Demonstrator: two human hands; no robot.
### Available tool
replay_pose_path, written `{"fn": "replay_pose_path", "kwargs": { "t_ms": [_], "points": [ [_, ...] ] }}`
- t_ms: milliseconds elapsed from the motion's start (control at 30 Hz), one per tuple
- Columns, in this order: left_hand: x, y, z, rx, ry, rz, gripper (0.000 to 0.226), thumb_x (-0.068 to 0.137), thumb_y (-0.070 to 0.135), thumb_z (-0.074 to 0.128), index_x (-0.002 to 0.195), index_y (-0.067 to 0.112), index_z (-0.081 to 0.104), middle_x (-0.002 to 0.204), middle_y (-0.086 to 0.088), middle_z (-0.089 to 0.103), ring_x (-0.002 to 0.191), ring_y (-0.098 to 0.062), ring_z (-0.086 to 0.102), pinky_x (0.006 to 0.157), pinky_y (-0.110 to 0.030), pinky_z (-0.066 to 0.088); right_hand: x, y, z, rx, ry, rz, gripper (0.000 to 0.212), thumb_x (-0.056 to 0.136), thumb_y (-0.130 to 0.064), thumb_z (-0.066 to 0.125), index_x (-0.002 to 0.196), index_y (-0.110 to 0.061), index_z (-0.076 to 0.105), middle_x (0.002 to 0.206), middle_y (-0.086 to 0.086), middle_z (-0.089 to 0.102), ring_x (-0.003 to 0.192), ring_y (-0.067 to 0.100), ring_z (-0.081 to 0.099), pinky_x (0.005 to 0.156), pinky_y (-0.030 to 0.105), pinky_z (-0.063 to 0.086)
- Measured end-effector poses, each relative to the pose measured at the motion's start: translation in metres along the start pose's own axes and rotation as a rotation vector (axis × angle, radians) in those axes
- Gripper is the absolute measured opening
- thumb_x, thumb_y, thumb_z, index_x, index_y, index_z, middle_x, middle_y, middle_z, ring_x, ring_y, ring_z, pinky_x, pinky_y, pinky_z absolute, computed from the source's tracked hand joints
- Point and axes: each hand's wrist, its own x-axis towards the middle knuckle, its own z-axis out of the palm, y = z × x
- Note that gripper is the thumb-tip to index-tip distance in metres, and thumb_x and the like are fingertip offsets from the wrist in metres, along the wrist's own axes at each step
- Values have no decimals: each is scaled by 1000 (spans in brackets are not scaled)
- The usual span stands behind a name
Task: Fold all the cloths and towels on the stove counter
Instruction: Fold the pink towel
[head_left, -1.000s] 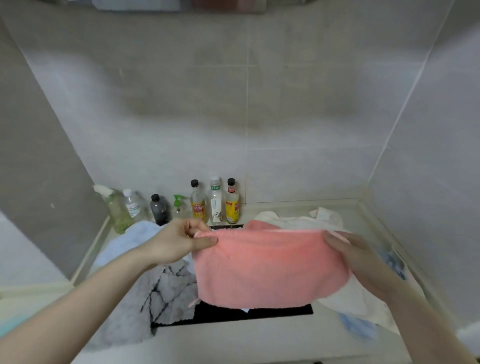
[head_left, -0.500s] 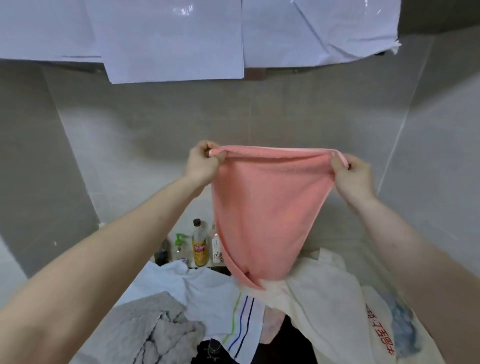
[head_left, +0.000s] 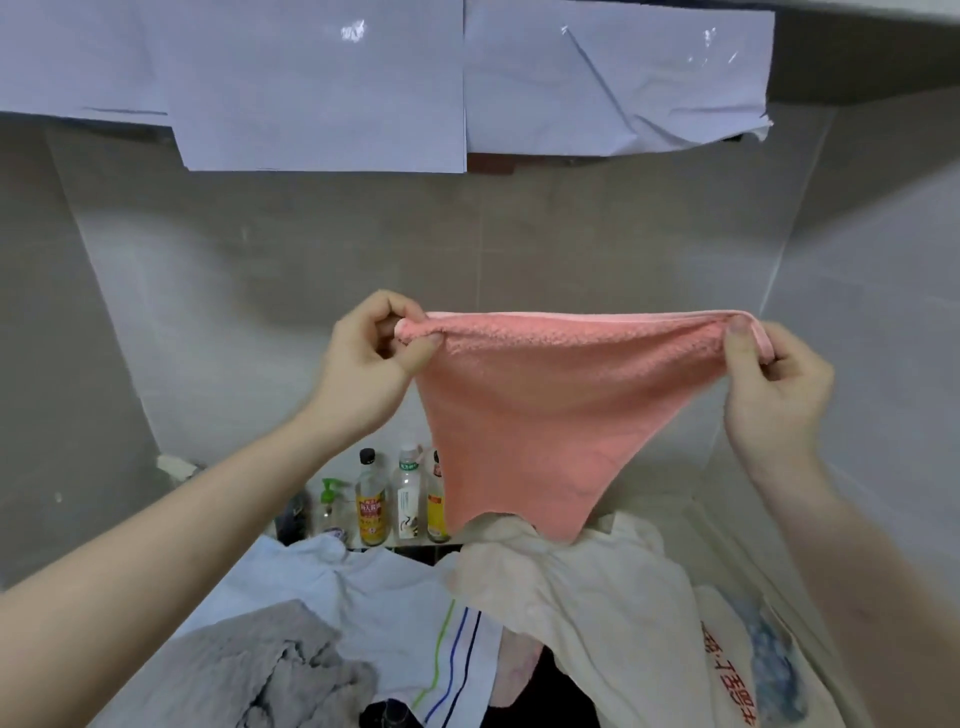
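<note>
head view is showing the left hand and right hand pinching the pink towel's top corners, holding it hanging above the far counter cloths; soft, light and limp, it is best gripped at corners.

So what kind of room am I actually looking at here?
Most likely a home kitchen, at the stove nook: a tiled grey wall wraps three sides, a row of sauce and oil bottles lines the back edge, and a black cooktop surface shows beneath the heaped cloths.
</note>
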Motion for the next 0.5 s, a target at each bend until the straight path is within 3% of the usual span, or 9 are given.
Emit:
{"fn": "replay_pose_path", "kwargs": {
  "t_ms": [67, 100, 200, 300, 400, 500],
  "points": [
    [-27, -5, -8, -54, -34, -25, 15, 85, 14, 75, 88, 18, 61, 69, -4, 57, 62, -23, 40, 58, -28, 34, -25, 10, -12, -22, -10, 50, 36, 103, -27, 57, 71, -11, 56, 69, -5, 44, 68, 7, 39, 62, 32, 35],
    [-42, -8, -13, -79, -46, -51, 15, 83, 17, 75, 88, 17, 61, 68, -12, 56, 61, -25, 39, 57, -30, 33, -39, 12, -17, -32, -7, 85, 33, 102, -27, 58, 75, -10, 60, 67, -9, 51, 67, 5, 45, 61, 30, 39],
    [-90, -22, -22, -110, -83, -146, 18, 81, 17, 80, 84, 15, 62, 68, -33, 48, 50, -17, 36, 48, -21, 31, -86, 20, -28, -37, -19, 181, 27, 98, -16, 62, 72, -21, 64, 58, -19, 58, 59, -6, 51, 55, 16, 43],
    [-133, -44, -27, -166, -104, -265, 20, 78, 7, 81, 80, 10, 62, 68, -19, 57, 55, -16, 49, 53, -19, 42, -142, 41, -39, -37, -77, 334, 21, 92, -30, 65, 72, -25, 70, 65, -14, 61, 65, 3, 53, 60, 24, 47],
    [-168, -70, -28, -176, -172, -416, 19, 81, -5, 78, 81, 0, 60, 67, -15, 68, 61, -26, 66, 61, -22, 53, -195, 67, -47, -186, -195, 538, 24, 88, -50, 67, 70, -34, 71, 54, -15, 58, 61, 11, 52, 64, 33, 44],
    [-203, -102, -25, -109, -263, -549, 19, 82, -1, 80, 77, 7, 63, 61, -4, 60, 57, -19, 55, 58, -23, 44, -234, 83, -48, -241, -260, 694, 33, 87, -46, 69, 70, -18, 70, 59, -6, 66, 71, 24, 63, 69, 35, 44]
  ]
}}
